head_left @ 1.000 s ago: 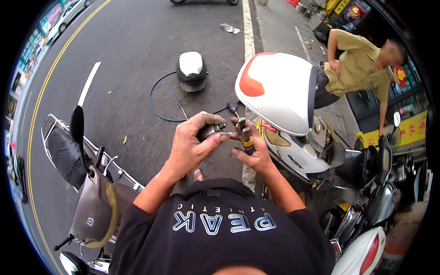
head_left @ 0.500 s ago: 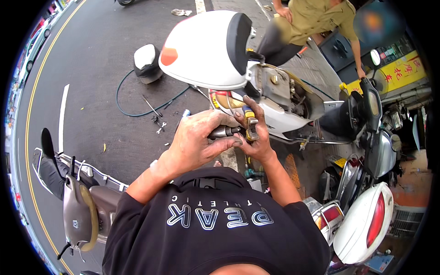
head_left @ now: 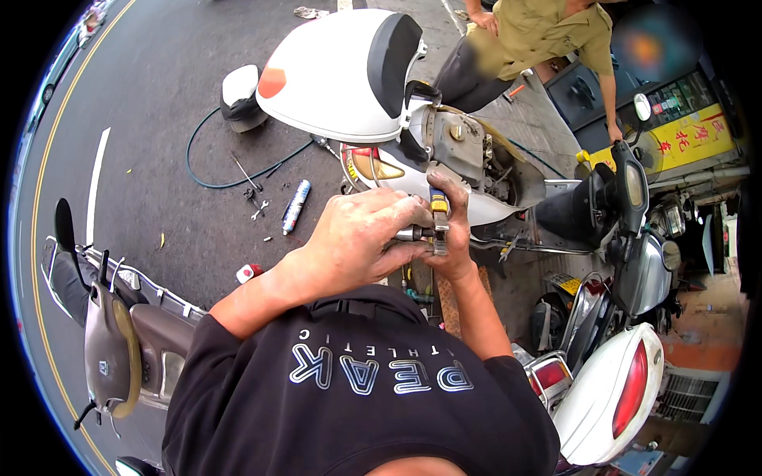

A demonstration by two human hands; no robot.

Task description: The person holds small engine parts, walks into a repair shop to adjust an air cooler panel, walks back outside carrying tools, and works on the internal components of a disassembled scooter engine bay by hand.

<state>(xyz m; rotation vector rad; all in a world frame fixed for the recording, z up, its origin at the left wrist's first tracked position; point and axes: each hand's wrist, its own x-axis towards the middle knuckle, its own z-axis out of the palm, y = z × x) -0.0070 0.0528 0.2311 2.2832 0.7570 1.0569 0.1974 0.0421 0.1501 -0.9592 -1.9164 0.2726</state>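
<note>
In front of my chest, my left hand [head_left: 349,238] is closed round a short dark metal cylinder [head_left: 409,233], its thumb and fingers pinching it level. My right hand [head_left: 454,234] grips a metal-jawed tool with a yellow-and-blue handle [head_left: 438,202], held upright. The cylinder's narrow tip meets the tool's metal jaws; whether they clamp it I cannot tell. Just beyond my hands stands a white scooter [head_left: 333,79] with its seat raised, the engine [head_left: 460,136] exposed beneath.
On the asphalt at left lie a helmet [head_left: 242,99], a green hose [head_left: 190,151], wrenches [head_left: 259,208], a spray can [head_left: 296,208] and a red-and-white container [head_left: 248,273]. A person in khaki [head_left: 548,40] touches the scooter's handlebar. Other scooters [head_left: 119,341] flank me.
My view has shifted slightly, so the scooter sits further left. My left hand has turned a little about the cylinder, and the spray can has come out from behind it.
</note>
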